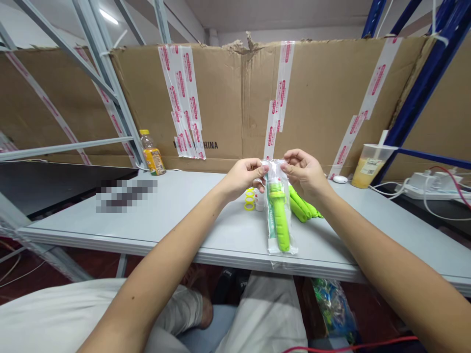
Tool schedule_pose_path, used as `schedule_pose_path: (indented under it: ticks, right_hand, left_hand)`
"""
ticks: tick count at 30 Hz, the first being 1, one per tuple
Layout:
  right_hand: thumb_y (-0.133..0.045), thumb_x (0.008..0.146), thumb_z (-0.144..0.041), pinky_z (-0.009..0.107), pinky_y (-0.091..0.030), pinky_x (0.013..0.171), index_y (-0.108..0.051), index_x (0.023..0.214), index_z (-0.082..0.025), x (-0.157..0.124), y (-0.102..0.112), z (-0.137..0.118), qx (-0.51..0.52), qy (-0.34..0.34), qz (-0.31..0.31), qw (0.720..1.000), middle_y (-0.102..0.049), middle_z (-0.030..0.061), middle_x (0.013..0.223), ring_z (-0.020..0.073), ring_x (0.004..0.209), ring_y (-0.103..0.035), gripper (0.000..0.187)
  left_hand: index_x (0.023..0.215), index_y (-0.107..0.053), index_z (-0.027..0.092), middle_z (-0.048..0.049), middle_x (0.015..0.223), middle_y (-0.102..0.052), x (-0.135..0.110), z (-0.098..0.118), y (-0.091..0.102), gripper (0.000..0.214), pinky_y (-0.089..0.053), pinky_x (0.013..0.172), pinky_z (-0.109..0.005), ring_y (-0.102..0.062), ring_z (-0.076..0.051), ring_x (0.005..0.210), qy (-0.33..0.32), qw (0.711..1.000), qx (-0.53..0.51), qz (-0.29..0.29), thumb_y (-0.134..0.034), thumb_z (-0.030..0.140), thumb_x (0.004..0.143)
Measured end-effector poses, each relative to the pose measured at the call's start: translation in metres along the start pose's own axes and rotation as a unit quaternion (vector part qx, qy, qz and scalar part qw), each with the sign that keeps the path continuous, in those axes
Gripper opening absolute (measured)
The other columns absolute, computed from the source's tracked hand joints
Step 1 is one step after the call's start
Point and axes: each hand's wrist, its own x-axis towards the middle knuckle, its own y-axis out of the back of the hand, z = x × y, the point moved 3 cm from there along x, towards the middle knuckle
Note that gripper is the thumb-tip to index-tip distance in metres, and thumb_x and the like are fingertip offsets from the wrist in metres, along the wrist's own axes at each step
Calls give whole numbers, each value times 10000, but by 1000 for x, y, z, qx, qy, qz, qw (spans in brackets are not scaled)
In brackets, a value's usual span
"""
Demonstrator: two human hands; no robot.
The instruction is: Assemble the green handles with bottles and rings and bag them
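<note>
Both hands pinch the top corners of a clear plastic bag (pixel 272 242). Inside it is a bright green ribbed handle (pixel 281 223) with a clear upper part, hanging nearly upright over the table's front part. My left hand (pixel 247 175) grips the bag's left corner between thumb and fingers. My right hand (pixel 304 170) has the right corner in the same kind of pinch. Behind the bag lie several more green handles (pixel 301 206), partly hidden by my right hand and the bag. Left of it are several yellow rings (pixel 249 200) and small white pieces (pixel 259 202), partly covered.
A bottle with a yellow cap (pixel 153 157) stands at the back left. At the back right are a cup of yellowish drink (pixel 369 169), a small white case (pixel 340 180) and a power strip (pixel 427 193) with cables. Cardboard (pixel 228 98) walls the grey table's (pixel 176 206) rear.
</note>
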Motion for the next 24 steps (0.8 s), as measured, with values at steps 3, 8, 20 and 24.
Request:
schedule_pose_path:
  ticks: [3, 8, 20, 24]
  right_hand:
    - [-920, 576, -292, 273, -491, 618, -636, 925, -223, 1, 1, 0, 7, -5, -8, 1000, -600, -27, 742, 114, 635, -571, 456]
    - [-909, 588, -299, 252, -442, 524, -645, 904, -209, 2, 3, 1, -15, 7, 1, 1000, -572, -40, 694, 91, 556, -512, 421]
    - [-908, 569, -315, 259, -435, 532, -651, 881, -204, 1, 1, 0, -33, -1, 16, 999, -558, -37, 704, 97, 578, -503, 419]
    - [-914, 578, -327, 271, -466, 577, -667, 901, -201, 0, -2, 0, -10, -35, -2, 999, -593, -19, 743, 110, 630, -544, 425]
  left_hand:
    - [693, -511, 146, -11, 715, -604, 0, 3, 2, 438, -519, 558, -257, -596, -105, 624, -24, 1000, -9, 17, -813, 463, 727]
    - [690, -505, 146, 1, 698, -580, 2, 2, 4, 482, -534, 601, -263, -591, -105, 644, -45, 998, 13, 52, -816, 515, 699]
    - [701, -478, 155, 5, 710, -582, 2, 1, 5, 505, -539, 621, -275, -596, -110, 653, -40, 998, 21, 51, -819, 528, 688]
    - [694, -499, 149, -8, 722, -598, 0, 3, 4, 487, -530, 612, -268, -600, -114, 662, -20, 999, -7, 37, -835, 500, 676]
